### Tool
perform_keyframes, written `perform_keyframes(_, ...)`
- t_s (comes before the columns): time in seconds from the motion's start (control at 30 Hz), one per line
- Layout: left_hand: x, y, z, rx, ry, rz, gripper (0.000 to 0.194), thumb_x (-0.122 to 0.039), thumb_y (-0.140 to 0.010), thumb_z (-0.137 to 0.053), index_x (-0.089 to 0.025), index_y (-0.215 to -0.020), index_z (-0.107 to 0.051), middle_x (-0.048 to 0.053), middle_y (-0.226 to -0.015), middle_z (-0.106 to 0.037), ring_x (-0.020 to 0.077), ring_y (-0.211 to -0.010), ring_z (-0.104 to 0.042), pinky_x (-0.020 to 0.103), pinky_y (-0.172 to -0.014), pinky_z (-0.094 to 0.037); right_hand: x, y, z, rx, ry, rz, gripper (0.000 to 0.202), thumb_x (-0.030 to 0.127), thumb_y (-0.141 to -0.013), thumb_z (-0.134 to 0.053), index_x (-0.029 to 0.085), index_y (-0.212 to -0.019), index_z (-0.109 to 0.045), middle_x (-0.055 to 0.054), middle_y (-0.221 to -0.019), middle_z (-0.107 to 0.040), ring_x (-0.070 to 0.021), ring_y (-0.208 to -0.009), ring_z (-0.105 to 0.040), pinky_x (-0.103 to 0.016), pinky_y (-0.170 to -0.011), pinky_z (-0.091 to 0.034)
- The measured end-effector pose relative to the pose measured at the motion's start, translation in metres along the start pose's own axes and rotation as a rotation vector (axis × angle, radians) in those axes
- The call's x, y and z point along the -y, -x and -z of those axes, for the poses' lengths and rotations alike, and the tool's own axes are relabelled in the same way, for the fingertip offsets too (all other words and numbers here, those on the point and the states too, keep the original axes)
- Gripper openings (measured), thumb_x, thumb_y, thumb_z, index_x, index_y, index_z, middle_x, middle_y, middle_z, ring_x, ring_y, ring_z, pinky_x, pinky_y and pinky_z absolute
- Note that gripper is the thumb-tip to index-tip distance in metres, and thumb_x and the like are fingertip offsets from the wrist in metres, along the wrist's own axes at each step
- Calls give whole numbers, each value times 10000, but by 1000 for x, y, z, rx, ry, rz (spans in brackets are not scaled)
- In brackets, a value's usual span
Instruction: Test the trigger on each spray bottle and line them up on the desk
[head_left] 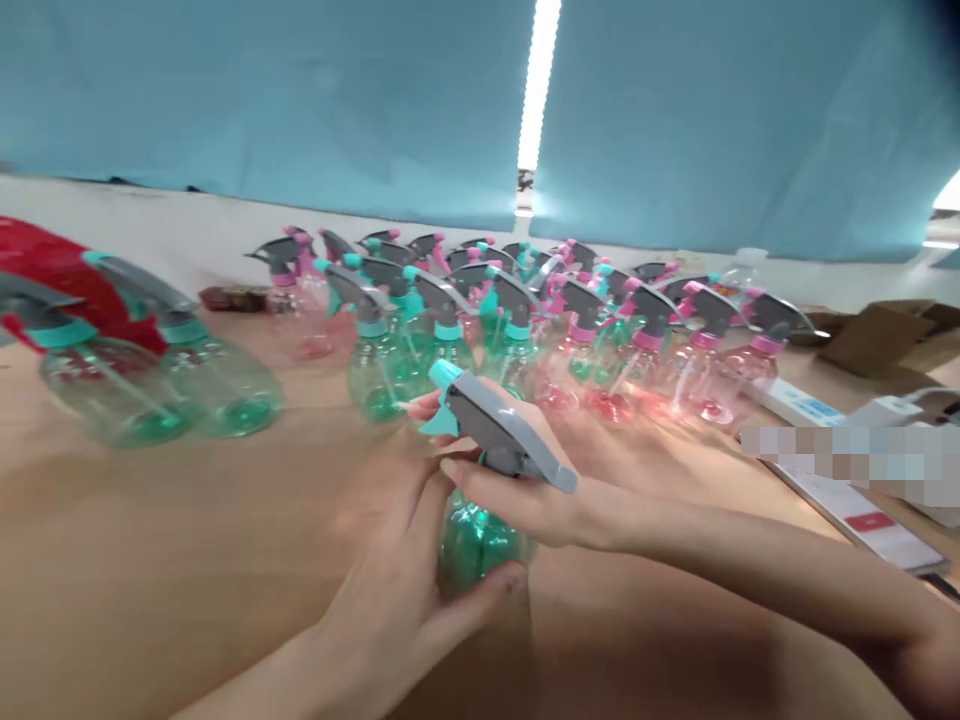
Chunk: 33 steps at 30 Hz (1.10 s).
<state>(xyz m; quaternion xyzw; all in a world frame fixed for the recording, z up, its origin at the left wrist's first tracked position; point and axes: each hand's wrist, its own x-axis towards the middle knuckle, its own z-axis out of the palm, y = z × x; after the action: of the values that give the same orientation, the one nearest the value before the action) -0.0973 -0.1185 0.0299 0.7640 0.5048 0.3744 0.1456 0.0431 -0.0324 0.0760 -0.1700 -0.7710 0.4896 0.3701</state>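
Note:
A green see-through spray bottle (484, 540) with a grey and turquoise trigger head (499, 425) is held between my hands at the middle of the view. My left hand (420, 560) wraps round the bottle's body, thumb low at its front. Around the neck and collar, just under the trigger head, my right hand (532, 490) is closed; its fingers hide the collar. The nozzle points up and to the left. Behind stand several finished-looking green spray bottles (448, 350) and pink spray bottles (652, 370), close together.
Two green spray bottles (217, 390) stand at the left beside a red bag (45, 255). A power strip (806, 405), a flat white item with a red mark (862, 515) and a cardboard box (885, 340) lie on the right of the wooden table (187, 560).

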Motion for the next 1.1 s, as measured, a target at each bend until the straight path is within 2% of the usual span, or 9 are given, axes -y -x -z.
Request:
perform_keyframes(0.2,12,25,37,-154,-133,74,523,-422,-876,-660,-310,-1312,-393,58,-1280,-558,301,-1146,-571,474,-958,-490,8,-34,-34,139,152,118,246,253,-811,-617,214,-1032,-518,-41,-979,-601,-177,-863,-593,-317,-713,-528)
perform_keyframes(0.3,20,32,52,-170,-216,85,448,-416,-877,-642,-287,-1254,-439,69,-1259,-565,316,-1166,-556,484,-946,-492,17,-50,-33,279,346,210,285,361,-782,-719,210,-912,-516,-36,-938,-586,-202,-918,-577,-342,-764,-514)
perform_keyframes(0.43,42,35,68,-291,-383,98,418,-489,-893,-584,-237,-1207,-472,98,-1180,-558,312,-1127,-571,456,-921,-501,31,-69,-19,437,614,245,480,522,-724,-756,200,-1035,-583,-63,-1045,-614,-224,-961,-593,-348,-781,-509)
perform_keyframes(0.5,57,33,77,-383,-515,97,436,-534,-892,-561,-237,-1205,-494,82,-1145,-566,304,-1094,-584,444,-912,-501,36,-81,-10,355,743,288,531,536,-739,-742,197,-1123,-601,-82,-1131,-635,-243,-1014,-608,-372,-841,-489)
perform_keyframes(0.57,72,27,88,-424,-562,121,433,-530,-880,-579,-218,-1175,-520,90,-1117,-584,313,-1048,-595,461,-907,-488,37,-96,-2,207,873,323,416,527,-822,-664,190,-1066,-642,-83,-1088,-665,-240,-959,-632,-371,-815,-481)
perform_keyframes(0.7,90,8,111,-294,-725,188,547,-511,-880,-601,-181,-1289,-451,89,-1057,-654,323,-1015,-608,440,-864,-490,29,-128,6,17,1077,341,367,420,-872,-621,124,-1089,-632,-142,-1091,-683,-291,-993,-625,-397,-815,-465)
perform_keyframes(0.83,95,-11,123,-232,-863,196,510,-492,-891,-608,-120,-1225,-509,155,-1072,-651,374,-1059,-572,494,-879,-456,18,-149,4,-12,1134,231,399,374,-860,-616,110,-1160,-595,-154,-1116,-691,-318,-1021,-625,-422,-833,-462)
perform_keyframes(1.0,97,-23,127,-240,-942,169,493,-451,-886,-637,-134,-1249,-536,166,-1147,-596,374,-1072,-534,484,-912,-428,15,-160,-1,36,1086,49,522,428,-855,-600,83,-1241,-540,-159,-1024,-711,-316,-940,-653,-399,-751,-483)
perform_keyframes(1.1,96,-27,130,-254,-973,174,494,-438,-873,-658,-136,-1248,-551,165,-1094,-592,384,-1039,-527,504,-898,-423,10,-166,1,73,1089,30,472,417,-869,-583,103,-1220,-558,-151,-944,-715,-320,-909,-655,-387,-701,-478)
